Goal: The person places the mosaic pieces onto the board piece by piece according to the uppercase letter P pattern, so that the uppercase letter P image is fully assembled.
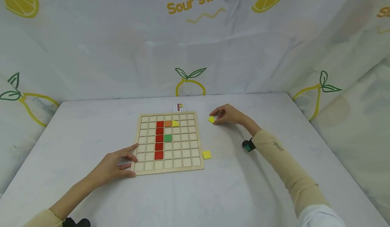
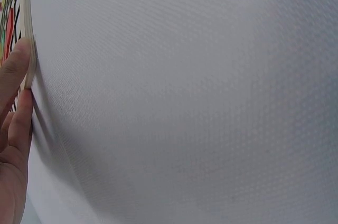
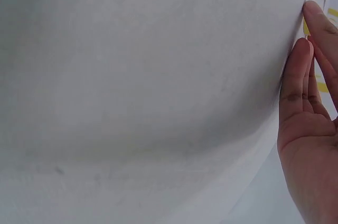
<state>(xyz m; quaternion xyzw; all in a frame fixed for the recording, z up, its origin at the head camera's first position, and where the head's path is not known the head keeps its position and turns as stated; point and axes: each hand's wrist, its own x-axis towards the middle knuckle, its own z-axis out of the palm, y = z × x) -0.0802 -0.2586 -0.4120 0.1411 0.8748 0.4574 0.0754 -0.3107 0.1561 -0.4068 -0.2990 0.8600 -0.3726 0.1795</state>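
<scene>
A wooden grid board (image 1: 182, 164) lies on the white table. My left hand (image 1: 114, 166) rests against its left edge, fingers spread along the side and thumb by the near corner. In the left wrist view those fingers (image 2: 20, 118) touch the board's rim (image 2: 29, 28). Right of the board, my right hand (image 1: 226, 114) pinches a small yellow tile (image 1: 211, 119) at the tabletop, partly covered by the fingers. On the grid sit a column of red tiles (image 1: 159, 138), an orange tile (image 1: 168, 123), a slant-sided yellow tile (image 1: 175, 123) and a green tile (image 1: 168, 138).
A yellow square tile (image 1: 207, 155) lies by the board's right edge. Behind the board is a small pattern card (image 1: 180, 107) with a coloured grid. White cloth with lemon prints hangs behind and on both sides of the table (image 1: 237, 193).
</scene>
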